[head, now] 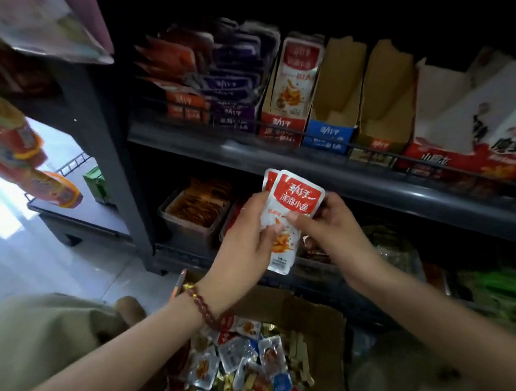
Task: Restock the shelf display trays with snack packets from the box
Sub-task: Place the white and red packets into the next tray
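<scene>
Both hands are up mid-frame with a couple of red-and-white snack packets [295,198]. The left hand [243,241] has its fingers curled round the lower half, and the right hand [334,230] is pinching the right edge. The cardboard box [327,320] of mixed packets sits bottom centre, directly under the hands, and the display trays [329,133] line the shelf [315,169] across the upper right.

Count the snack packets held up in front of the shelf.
2. The front packet is held by the left hand and the right hand; the second packet peeks out behind its upper left corner. More may be hidden behind.
</scene>
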Motion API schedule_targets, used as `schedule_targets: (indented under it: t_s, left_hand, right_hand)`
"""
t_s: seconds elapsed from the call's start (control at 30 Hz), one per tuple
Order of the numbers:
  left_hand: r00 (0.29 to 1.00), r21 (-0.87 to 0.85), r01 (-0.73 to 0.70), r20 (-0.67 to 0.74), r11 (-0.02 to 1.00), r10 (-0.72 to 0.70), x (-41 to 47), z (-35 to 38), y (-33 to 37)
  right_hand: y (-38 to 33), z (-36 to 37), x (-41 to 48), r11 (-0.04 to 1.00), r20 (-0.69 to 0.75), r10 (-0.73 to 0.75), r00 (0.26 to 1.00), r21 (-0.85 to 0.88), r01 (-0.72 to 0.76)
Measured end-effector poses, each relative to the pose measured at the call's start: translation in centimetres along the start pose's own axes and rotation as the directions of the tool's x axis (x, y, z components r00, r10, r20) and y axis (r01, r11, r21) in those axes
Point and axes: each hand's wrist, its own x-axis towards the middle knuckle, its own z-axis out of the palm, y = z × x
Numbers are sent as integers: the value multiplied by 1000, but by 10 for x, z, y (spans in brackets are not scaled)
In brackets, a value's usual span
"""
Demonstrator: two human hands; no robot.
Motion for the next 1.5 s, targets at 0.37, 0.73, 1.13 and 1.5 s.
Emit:
schedule_targets:
  t_s: [0.37,0.73,1.13,1.5]
  left_hand:
    - [965,53,-256,-37,965,258,58,-12,28]
    - [941,733,-206,-34,649,338,109,-21,24]
    - [939,723,-269,50,636,339,143,-37,10]
    - [941,724,-236,3,648,339,145,-33,9]
  right_hand:
    - [-40,-2,15,939,-36,-344,938,-5,344]
    - [-107,-26,119,798,-340,-585,736,-81,597]
    - [-95,-21,182,821,-213,-565,797,-246,516]
    - [-93,-29,192,733,-83,-558,826,-515,444]
